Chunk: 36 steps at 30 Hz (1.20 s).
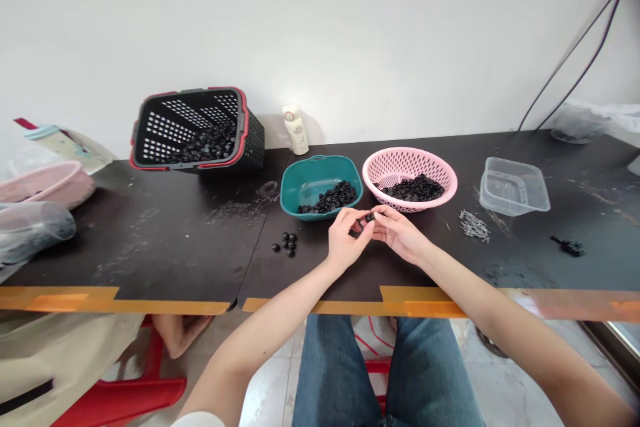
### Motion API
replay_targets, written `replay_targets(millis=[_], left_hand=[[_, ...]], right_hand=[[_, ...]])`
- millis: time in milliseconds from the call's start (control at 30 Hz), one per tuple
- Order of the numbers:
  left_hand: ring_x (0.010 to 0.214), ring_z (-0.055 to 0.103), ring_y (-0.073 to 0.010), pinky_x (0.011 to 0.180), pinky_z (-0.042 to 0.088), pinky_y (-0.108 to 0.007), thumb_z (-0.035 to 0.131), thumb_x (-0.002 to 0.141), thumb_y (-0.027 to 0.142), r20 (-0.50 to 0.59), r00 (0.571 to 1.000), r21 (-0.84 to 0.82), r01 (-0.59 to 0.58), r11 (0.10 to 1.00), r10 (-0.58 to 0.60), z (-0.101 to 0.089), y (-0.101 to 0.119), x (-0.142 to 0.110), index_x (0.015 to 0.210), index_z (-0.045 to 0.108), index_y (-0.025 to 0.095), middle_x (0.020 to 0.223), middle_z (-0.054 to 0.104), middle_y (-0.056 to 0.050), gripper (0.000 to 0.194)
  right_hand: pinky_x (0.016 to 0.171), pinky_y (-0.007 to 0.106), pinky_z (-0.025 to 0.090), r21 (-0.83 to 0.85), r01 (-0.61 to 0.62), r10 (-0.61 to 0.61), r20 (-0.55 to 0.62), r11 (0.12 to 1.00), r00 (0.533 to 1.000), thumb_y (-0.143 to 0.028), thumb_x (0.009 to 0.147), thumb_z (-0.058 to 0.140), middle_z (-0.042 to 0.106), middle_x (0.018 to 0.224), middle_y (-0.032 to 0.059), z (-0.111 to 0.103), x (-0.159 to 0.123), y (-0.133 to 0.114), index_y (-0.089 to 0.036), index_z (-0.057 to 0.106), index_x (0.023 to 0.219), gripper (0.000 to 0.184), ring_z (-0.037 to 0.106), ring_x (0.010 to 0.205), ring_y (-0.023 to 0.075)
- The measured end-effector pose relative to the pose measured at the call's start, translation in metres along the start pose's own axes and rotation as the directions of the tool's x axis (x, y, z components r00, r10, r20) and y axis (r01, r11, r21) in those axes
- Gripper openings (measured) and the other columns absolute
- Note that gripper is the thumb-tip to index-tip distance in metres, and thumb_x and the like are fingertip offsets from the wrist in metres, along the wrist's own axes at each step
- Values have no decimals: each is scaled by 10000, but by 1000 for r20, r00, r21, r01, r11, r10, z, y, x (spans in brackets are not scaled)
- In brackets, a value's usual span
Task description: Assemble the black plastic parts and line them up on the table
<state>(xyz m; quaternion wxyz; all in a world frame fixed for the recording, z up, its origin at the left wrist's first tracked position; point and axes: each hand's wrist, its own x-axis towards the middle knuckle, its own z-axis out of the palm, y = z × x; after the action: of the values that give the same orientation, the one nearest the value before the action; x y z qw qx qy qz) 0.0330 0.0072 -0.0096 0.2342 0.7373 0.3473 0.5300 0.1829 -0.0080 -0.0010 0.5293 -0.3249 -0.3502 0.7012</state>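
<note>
My left hand point(345, 240) and my right hand point(400, 232) meet over the table, fingertips pinched together on a small black round part point(369, 217). Fingers cover much of it, so its exact kind does not show. Just beyond the hands are a teal tub point(289, 195) and a pink colander point(450, 177), each with a heap of small black parts inside. Several black round caps point(285, 244) lie on the table left of my left hand. To the right of my right hand is a loose pile of small grey pins or screws point(474, 226).
A dark basket with red trim point(245, 123), holding black parts, leans at the back left beside a white bottle point(296, 130). Rightward stand a clear plastic box point(515, 187) and a black clump point(569, 247). A pink basin point(70, 183) is far left. Tape lines the table's front edge.
</note>
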Motion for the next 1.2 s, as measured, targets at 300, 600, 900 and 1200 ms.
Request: replay_targets(millis=[300, 600, 900, 1200], left_hand=[[637, 520, -77, 618, 480, -220, 626, 825, 291, -41, 998, 21, -37, 999, 37, 1, -2, -1, 992, 650, 191, 834, 563, -10, 197], [603, 494, -66, 611, 465, -215, 657, 802, 282, -86, 991, 61, -94, 994, 99, 0, -3, -2, 977, 653, 192, 812, 563, 2, 197], [595, 507, -69, 617, 482, -229, 638, 815, 315, -84, 990, 63, -111, 992, 116, 1, -4, -4, 1002, 654, 199, 829, 574, -8, 221], [595, 504, -62, 612, 472, -220, 658, 803, 271, -92, 988, 30, -125, 992, 127, 0, -4, -3, 983, 649, 177, 829, 561, -4, 203]], right_hand=[[682, 249, 556, -107, 46, -51, -40, 993, 998, -366, 758, 703, 713, 790, 0, -3, 2, 0, -228, 661, 887, 194, 678, 727, 126], [659, 300, 566, -369, 252, -292, -55, 894, 955, -424, 768, 665, 706, 834, 24, -4, 2, 2, -228, 721, 894, 240, 655, 710, 153], [648, 295, 568, -320, 229, -266, -79, 919, 961, -392, 705, 733, 714, 852, 29, -4, 1, 1, -234, 743, 831, 202, 640, 699, 147], [671, 288, 567, -343, 260, -287, -30, 903, 958, -397, 761, 682, 699, 925, 19, -2, 0, 2, -266, 731, 948, 233, 638, 744, 142]])
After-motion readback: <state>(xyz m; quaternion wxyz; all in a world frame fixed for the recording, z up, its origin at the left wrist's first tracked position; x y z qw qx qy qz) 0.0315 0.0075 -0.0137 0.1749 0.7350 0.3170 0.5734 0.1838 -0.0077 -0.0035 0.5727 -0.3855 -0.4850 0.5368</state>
